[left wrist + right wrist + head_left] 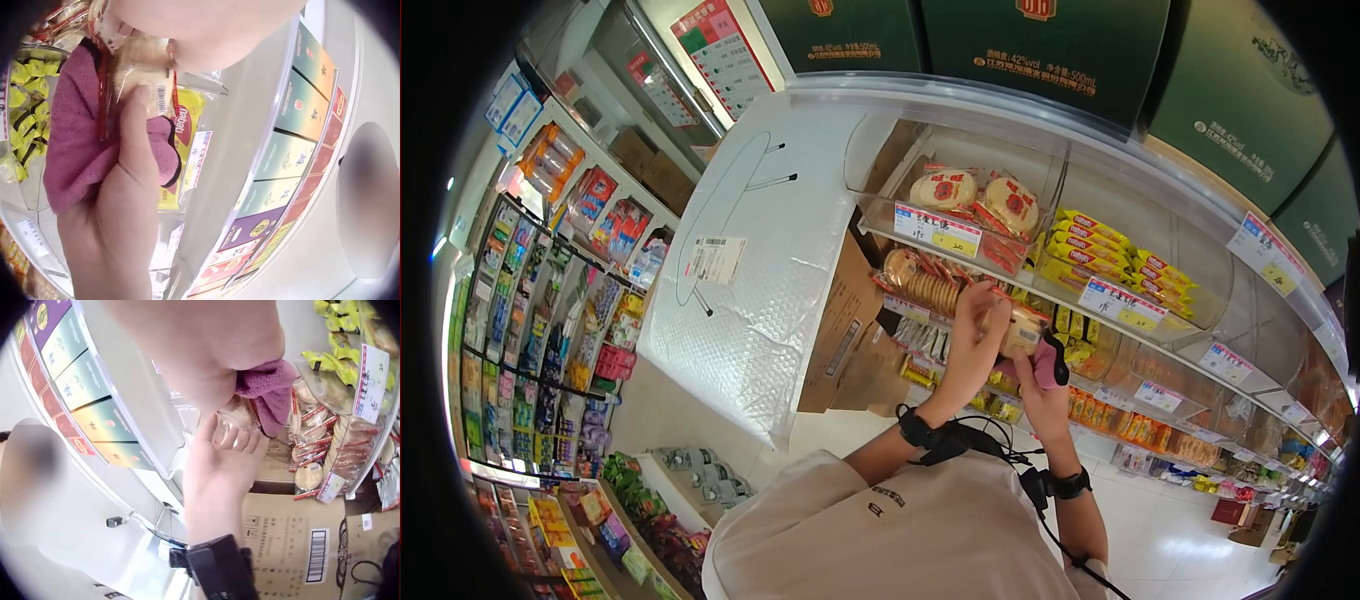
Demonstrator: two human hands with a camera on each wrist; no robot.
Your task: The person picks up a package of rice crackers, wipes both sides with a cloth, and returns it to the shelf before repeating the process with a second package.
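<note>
My right hand (1042, 395) holds a clear packet of round crackers (1022, 335) together with a purple fleece cloth (1055, 366) edged in dark trim. In the left wrist view its thumb presses on the packet, close to a barcode. My left hand (983, 330) is at the packet's upper left; in the right wrist view its curled fingers (232, 439) grip the clear wrapper. The cloth (81, 137) hangs beside and below the packet. Both hands are in front of the lower shelf, where similar cracker packets (930, 285) stand in a row.
Above are clear bins with large cracker packs (945, 190) and yellow wafer packs (1085, 245). Green boxes (1040, 55) line the top. A silver padded cover (740, 290) and cardboard boxes (840, 320) stand at the left. Price tags (1122, 300) edge the shelves.
</note>
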